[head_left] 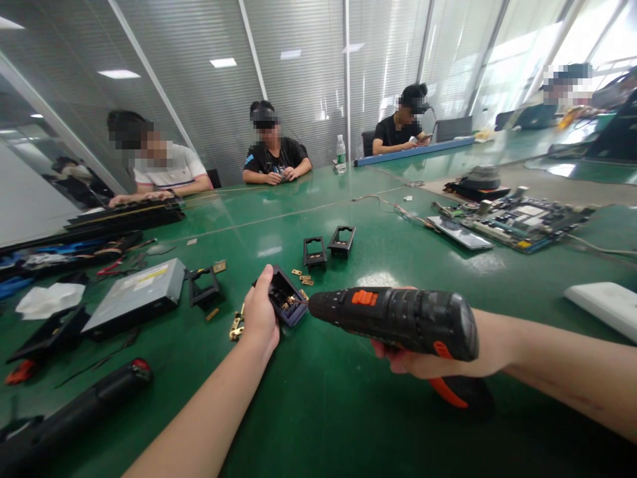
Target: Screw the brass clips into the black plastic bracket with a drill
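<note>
My left hand grips a small black plastic housing with brass contacts inside, tilted up off the green table. My right hand is wrapped round the handle of a black and orange electric screwdriver, whose nose points left at the housing's open side and touches or nearly touches it. Loose brass pieces lie just beside my left hand, more brass pieces behind the housing. Two empty black housings stand farther back.
A grey optical drive and another black frame lie to the left, a black tool at the near left. A circuit board sits at the right, a white box beyond my right arm. Several people sit along the far edge.
</note>
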`<state>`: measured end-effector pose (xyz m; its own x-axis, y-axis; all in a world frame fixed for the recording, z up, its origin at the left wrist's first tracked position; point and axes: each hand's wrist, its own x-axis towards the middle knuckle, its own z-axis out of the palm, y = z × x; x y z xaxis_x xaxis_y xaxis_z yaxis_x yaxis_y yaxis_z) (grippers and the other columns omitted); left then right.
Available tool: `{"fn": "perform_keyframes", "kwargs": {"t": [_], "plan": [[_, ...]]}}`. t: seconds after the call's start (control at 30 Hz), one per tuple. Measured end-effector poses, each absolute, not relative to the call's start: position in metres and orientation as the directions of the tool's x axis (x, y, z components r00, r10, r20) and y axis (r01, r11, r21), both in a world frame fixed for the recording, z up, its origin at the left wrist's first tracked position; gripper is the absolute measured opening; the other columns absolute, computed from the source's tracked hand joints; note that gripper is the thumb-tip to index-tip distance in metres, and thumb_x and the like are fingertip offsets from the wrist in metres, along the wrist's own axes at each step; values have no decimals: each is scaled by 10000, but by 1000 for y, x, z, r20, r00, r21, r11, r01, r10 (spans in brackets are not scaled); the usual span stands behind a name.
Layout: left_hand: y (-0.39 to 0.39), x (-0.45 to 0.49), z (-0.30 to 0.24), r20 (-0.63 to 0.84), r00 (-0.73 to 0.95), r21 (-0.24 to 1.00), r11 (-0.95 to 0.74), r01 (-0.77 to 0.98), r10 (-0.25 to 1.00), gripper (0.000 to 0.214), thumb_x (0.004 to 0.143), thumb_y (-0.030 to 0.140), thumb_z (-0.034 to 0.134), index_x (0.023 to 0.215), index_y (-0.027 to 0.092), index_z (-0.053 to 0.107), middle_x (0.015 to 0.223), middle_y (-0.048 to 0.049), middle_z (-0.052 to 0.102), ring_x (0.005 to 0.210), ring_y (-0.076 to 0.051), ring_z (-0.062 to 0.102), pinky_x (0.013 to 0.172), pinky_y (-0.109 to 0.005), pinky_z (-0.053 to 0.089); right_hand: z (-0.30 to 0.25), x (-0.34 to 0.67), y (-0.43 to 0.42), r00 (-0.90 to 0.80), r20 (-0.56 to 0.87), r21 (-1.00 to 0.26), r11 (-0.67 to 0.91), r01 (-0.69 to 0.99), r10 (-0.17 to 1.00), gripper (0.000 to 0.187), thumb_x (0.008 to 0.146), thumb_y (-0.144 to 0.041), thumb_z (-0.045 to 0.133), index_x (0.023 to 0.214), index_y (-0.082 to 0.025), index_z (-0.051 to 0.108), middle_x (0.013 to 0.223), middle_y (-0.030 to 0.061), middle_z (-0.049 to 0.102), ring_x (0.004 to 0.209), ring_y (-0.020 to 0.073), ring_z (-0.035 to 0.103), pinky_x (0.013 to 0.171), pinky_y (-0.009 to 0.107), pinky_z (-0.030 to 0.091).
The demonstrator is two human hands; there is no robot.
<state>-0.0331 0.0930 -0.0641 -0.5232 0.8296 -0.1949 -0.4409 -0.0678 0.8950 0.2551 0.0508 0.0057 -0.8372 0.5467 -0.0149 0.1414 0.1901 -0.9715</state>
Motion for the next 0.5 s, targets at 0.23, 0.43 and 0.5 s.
{"fn": "perform_keyframes", "kwargs": {"t": [0.23, 0.43, 0.5], "plan": [[94, -33, -65, -183, -535, 899, -80, -431, 825, 322, 825, 434, 792, 990, 166, 724, 809, -75, 739, 663, -234, 728, 664, -364, 633, -9, 261, 61, -810, -134, -963, 117, 242, 571, 317, 748, -350, 772, 1000, -166, 717, 938, 53, 713, 865, 214, 689, 824, 379, 586], [94, -32, -64, -179, -529, 900, -79, -429, 829, 313, 826, 433, 787, 975, 165, 720, 806, -69, 733, 662, -230, 720, 652, -360, 627, -14, 260, 59, -823, -53, -962, 192, 194, 566, 258, 765, -306, 767, 982, -179, 707, 896, 17, 703, 802, 161, 678, 752, 286, 578], [94, -32, -64, -170, -530, 903, -84, -422, 831, 314, 822, 429, 789, 971, 162, 721, 810, -72, 733, 667, -228, 719, 654, -355, 627, -14, 260, 58, -827, -35, -963, 201, 177, 561, 251, 757, -295, 769, 968, -179, 699, 886, 13, 701, 793, 156, 678, 739, 272, 579]]}}
